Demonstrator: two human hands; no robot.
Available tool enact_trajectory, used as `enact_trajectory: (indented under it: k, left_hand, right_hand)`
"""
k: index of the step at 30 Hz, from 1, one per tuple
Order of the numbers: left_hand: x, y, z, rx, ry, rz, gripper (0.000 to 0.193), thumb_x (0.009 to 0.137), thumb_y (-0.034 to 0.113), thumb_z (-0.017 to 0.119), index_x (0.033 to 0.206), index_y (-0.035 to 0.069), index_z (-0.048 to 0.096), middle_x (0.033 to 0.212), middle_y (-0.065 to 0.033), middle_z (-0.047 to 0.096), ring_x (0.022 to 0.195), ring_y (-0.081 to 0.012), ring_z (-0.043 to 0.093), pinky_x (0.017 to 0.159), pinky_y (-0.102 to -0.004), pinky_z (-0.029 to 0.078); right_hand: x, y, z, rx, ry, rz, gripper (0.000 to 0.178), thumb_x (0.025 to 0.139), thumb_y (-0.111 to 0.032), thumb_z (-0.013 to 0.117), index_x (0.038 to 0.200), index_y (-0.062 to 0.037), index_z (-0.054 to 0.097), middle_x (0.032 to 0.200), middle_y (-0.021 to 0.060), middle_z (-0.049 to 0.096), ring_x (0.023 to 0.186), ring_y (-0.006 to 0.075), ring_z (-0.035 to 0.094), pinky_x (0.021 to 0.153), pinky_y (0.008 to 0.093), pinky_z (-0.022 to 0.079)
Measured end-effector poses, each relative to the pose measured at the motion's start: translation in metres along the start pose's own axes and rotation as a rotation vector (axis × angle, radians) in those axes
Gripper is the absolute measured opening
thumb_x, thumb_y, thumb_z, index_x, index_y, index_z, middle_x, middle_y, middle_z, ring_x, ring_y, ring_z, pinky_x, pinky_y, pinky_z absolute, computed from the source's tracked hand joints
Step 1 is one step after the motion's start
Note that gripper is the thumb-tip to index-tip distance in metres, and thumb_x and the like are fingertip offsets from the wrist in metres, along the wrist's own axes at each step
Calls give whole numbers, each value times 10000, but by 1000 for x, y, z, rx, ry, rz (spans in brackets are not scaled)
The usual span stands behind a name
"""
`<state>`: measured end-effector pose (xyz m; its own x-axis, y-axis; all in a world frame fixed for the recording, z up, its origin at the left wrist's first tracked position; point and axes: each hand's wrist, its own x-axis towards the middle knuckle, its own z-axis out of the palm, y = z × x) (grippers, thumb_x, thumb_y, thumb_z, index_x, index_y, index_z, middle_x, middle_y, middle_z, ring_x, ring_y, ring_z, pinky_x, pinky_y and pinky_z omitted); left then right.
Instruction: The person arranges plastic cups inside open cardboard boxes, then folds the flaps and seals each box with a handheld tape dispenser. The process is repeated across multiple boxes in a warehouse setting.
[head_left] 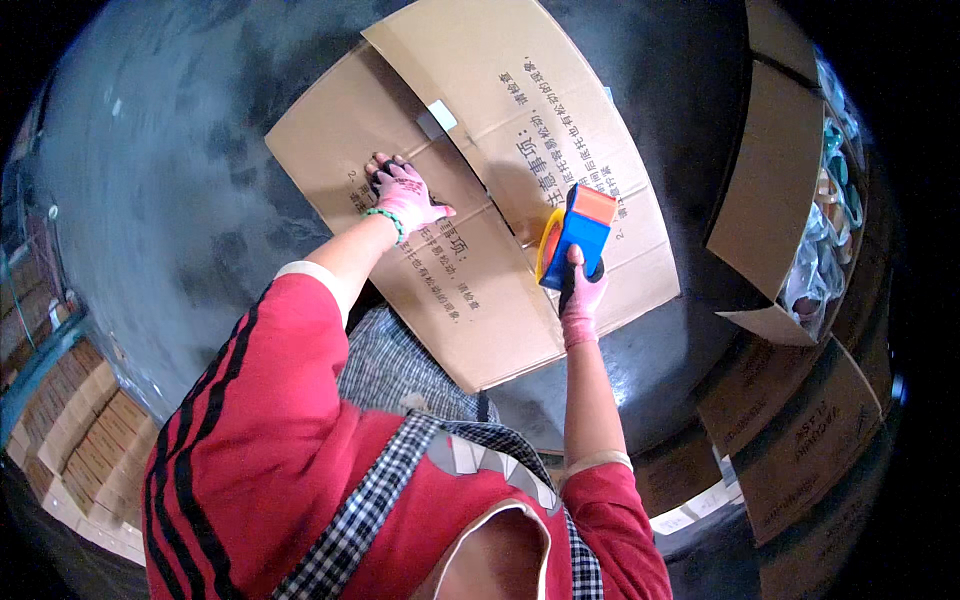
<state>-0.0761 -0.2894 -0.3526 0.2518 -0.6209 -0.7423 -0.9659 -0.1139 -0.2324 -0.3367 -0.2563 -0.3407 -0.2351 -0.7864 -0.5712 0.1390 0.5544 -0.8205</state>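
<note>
A flattened-looking brown cardboard box [440,260] lies in front of me, its two long flaps meeting along a slanting seam with a narrow gap. My left hand [402,190], in a pink and black glove with a green bracelet at the wrist, presses flat on the left flap, fingers spread. In my right hand [583,290], also gloved, is a blue and orange tape dispenser [583,238] with a yellow ring on its left side. It is held over the right flap, near the seam. A small white patch [437,119] shows at the seam's far part.
At the right stands an open carton [765,190] holding plastic-wrapped things. More printed cartons [800,450] are stacked at the lower right. Another carton with brown contents [100,445] is at the lower left. Dark grey floor [200,130] surrounds the box.
</note>
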Motion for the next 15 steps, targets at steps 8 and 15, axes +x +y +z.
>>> enact_trajectory:
  k: [8,15]
  left_hand:
    - [1,40,-67,-269,694,627,696,757,460,457,1249,9,258,1312,-217,191,1194,-396,206,949,-528,171]
    - [65,64,-23,-176,594,658,698,754,472,438,1291,85,217,1339,-217,130,1223,-396,136,945,-578,108]
  right_hand:
    - [-4,-1,3,20,151,46,380,682,-291,694,870,7,552,773,6,544,674,87,482,640,226,412]
    - [-26,-17,13,0,89,169,407,688,-250,689,954,18,538,845,36,568,744,104,513,695,237,420]
